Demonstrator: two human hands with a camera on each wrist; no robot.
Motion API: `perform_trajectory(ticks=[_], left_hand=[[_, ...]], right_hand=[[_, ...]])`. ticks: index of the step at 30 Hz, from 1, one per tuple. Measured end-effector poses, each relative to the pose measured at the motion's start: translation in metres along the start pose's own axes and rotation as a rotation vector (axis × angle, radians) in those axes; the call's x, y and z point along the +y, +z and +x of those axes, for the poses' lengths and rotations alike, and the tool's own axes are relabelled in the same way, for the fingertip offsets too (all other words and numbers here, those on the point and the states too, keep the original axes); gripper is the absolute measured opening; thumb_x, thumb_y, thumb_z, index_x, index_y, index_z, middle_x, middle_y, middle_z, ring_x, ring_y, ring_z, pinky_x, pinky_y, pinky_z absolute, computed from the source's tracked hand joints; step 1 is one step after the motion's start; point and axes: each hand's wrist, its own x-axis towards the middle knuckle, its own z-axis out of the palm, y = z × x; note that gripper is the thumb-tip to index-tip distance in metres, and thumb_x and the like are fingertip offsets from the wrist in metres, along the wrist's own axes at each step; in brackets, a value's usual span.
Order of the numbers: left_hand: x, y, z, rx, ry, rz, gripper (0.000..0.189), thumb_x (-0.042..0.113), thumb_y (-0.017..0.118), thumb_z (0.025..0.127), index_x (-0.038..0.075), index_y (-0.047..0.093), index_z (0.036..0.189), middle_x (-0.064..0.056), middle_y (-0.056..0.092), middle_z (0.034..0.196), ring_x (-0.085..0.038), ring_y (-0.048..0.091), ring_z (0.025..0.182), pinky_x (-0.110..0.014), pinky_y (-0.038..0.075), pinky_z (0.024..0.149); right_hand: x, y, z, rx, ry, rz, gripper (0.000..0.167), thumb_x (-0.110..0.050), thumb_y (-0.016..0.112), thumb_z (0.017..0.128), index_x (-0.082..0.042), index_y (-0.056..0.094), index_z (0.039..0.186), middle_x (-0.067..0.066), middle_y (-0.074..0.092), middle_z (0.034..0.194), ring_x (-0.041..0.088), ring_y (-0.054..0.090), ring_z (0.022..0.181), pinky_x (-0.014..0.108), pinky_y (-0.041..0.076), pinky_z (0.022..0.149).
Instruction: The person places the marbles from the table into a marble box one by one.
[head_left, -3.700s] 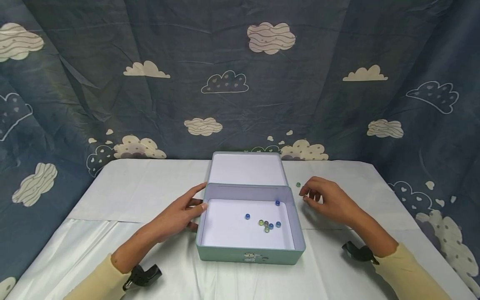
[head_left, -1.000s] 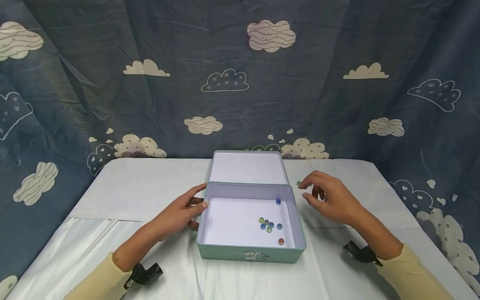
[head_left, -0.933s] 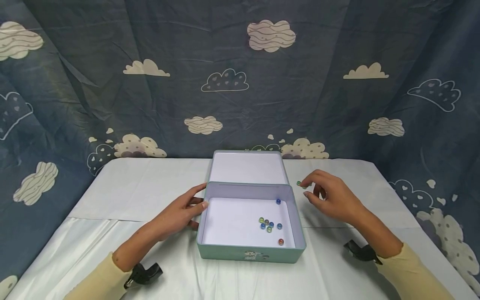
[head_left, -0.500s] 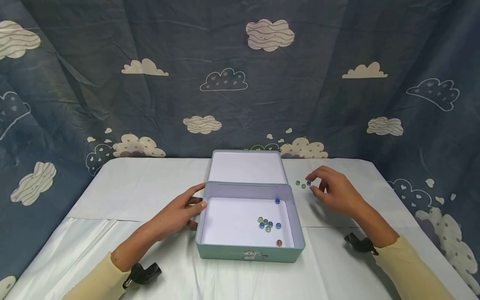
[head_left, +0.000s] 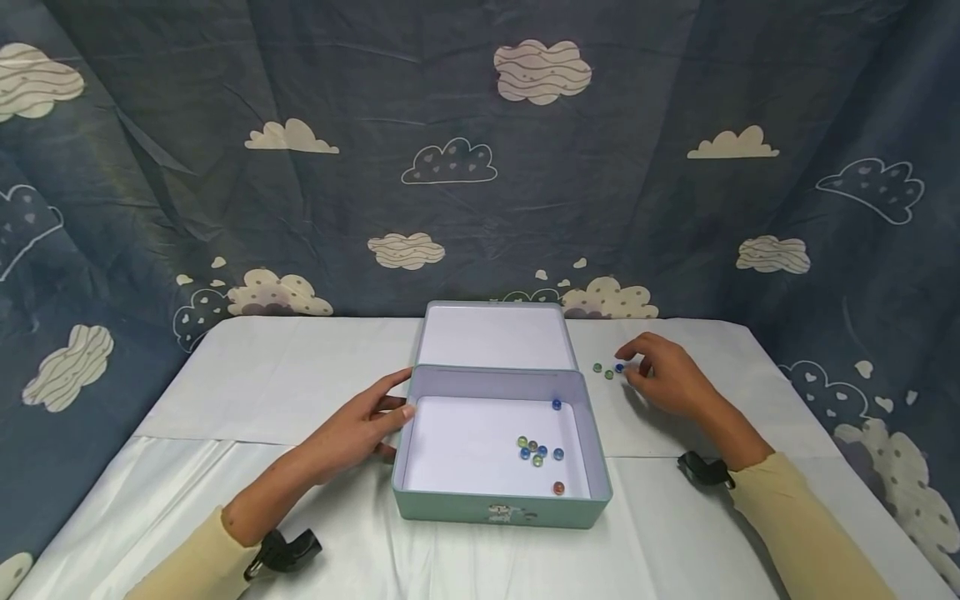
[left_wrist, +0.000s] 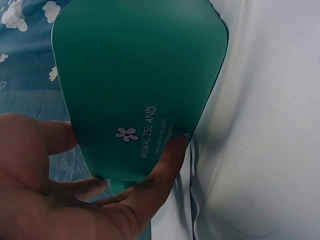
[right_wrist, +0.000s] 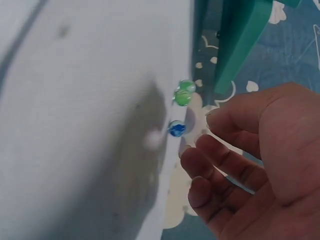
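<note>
A green tin box (head_left: 495, 508) stands on the white-covered table with its lid (head_left: 495, 336) folded back. My left hand (head_left: 363, 425) rests against its left end, thumb at the rim and fingertips on the printed green wall (left_wrist: 135, 90). Several glass marbles lie inside, including a reddish-brown marble (head_left: 558, 488) near the front and a blue marble (head_left: 557, 404) by the back wall. Right of the tin, my right hand (head_left: 667, 375) is low over the table, thumb and fingers apart beside a blue marble (right_wrist: 177, 128). Two green marbles (right_wrist: 183, 97) sit close by.
A dark blue curtain (head_left: 337, 208) with pale clouds hangs behind the table. The white cloth (head_left: 262, 392) has a fold line across it and wrinkles at the front left. Each wrist wears a black camera (head_left: 285, 552).
The right hand has drawn back rightward, uncovering two green marbles and a blue one on the table. Since the oldest frame, a reddish marble has appeared in the tin and a blue one rolled right.
</note>
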Motion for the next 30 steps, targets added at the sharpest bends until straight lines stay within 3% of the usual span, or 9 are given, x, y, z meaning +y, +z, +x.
perform_trajectory(ticks=[5,13,22,30], left_hand=[[-0.001,0.0,0.0,0.003,0.005,-0.005,0.069,0.032,0.062,0.11,0.024,0.027,0.17,-0.027,0.048,0.156,-0.042,0.06,0.132,-0.043,0.064,0.083],[-0.002,0.001,-0.001,0.006,0.002,-0.017,0.069,0.032,0.062,0.11,0.024,0.028,0.169,-0.027,0.047,0.156,-0.042,0.06,0.131,-0.043,0.063,0.083],[-0.002,0.0,0.0,0.006,0.009,-0.003,0.068,0.032,0.062,0.11,0.025,0.028,0.169,-0.027,0.048,0.155,-0.041,0.06,0.131,-0.043,0.064,0.083],[-0.002,0.0,0.0,-0.004,0.006,-0.024,0.07,0.032,0.062,0.11,0.025,0.028,0.169,-0.026,0.048,0.156,-0.041,0.06,0.132,-0.043,0.064,0.083]], right_hand=[[0.005,0.006,0.002,-0.021,0.044,0.002,0.029,-0.002,0.07,0.095,0.001,0.073,0.124,0.017,0.068,0.118,0.026,0.06,0.088,0.036,0.051,0.069],[0.01,0.01,0.002,-0.033,0.026,-0.02,0.029,-0.001,0.07,0.095,0.002,0.075,0.123,0.016,0.068,0.116,0.022,0.057,0.083,0.037,0.049,0.07],[0.011,0.012,0.001,-0.057,0.047,-0.018,0.014,0.003,0.076,0.091,-0.001,0.077,0.104,0.009,0.069,0.099,0.023,0.06,0.083,0.044,0.054,0.078],[0.012,0.014,0.001,-0.047,0.061,-0.009,0.013,0.0,0.077,0.092,-0.003,0.076,0.104,0.008,0.07,0.096,0.023,0.06,0.082,0.041,0.053,0.075]])
